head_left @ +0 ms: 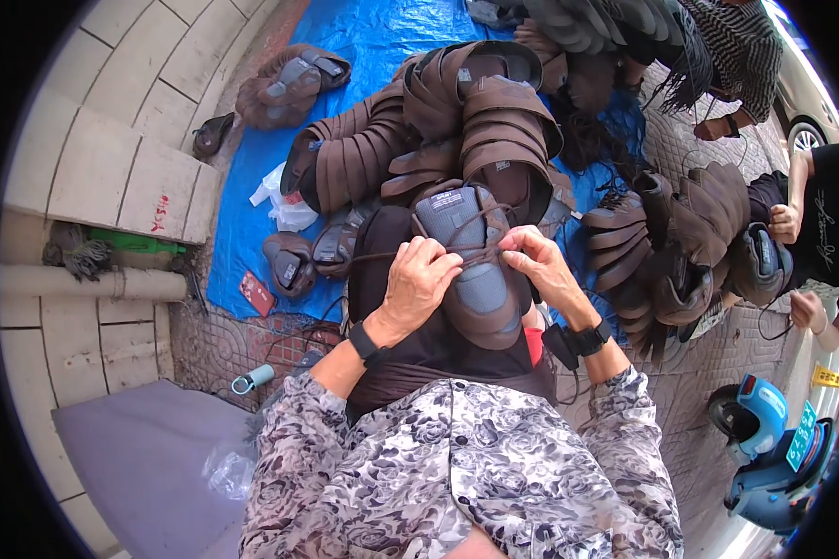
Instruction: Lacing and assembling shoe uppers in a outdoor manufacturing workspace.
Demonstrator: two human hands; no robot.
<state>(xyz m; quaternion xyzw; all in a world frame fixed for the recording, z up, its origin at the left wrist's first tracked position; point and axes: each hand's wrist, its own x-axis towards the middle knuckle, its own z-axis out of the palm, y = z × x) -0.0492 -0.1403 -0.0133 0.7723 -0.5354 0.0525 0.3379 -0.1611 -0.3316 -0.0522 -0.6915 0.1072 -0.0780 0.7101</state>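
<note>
1. Head view, centre of frame: a brown shoe upper (471, 256) with a grey insole lies on the person's lap, toe end toward the lower frame, over black trousers.
2. Left hand (418, 284) sits on the shoe's left edge, fingers curled narrow, pinching a thin brown lace (457, 248) that crosses the upper. Black wristband on that wrist.
3. Right hand (543, 265) is on the shoe's right edge, fingertips pinched shut on the same lace near the top of the upper. Black watch (590, 337) on the wrist.
4. Both forearms come in from the lower edge in floral grey sleeves.
5. Upper centre: big stack of brown shoe uppers (480, 116) fanned out on a blue tarp (364, 37), just beyond the held shoe.
6. Right of centre: second stack of brown uppers (667, 242), well apart from the hands.
7. Left of centre on the tarp: a few loose uppers (289, 261), a crumpled white plastic bag (284, 205), a small red packet (256, 292).
8. Upper left: another pair of uppers (289, 84) at the tarp edge, beside pale stone steps (112, 177).
9. Right edge: another person in black (825, 219) holds an upper; their hands are separate from the wearer's.
10. Lower right: blue scooter (764, 447) on paving.
11. Lower left: grey mat (140, 447), small teal cylinder (252, 379) just above it.
</note>
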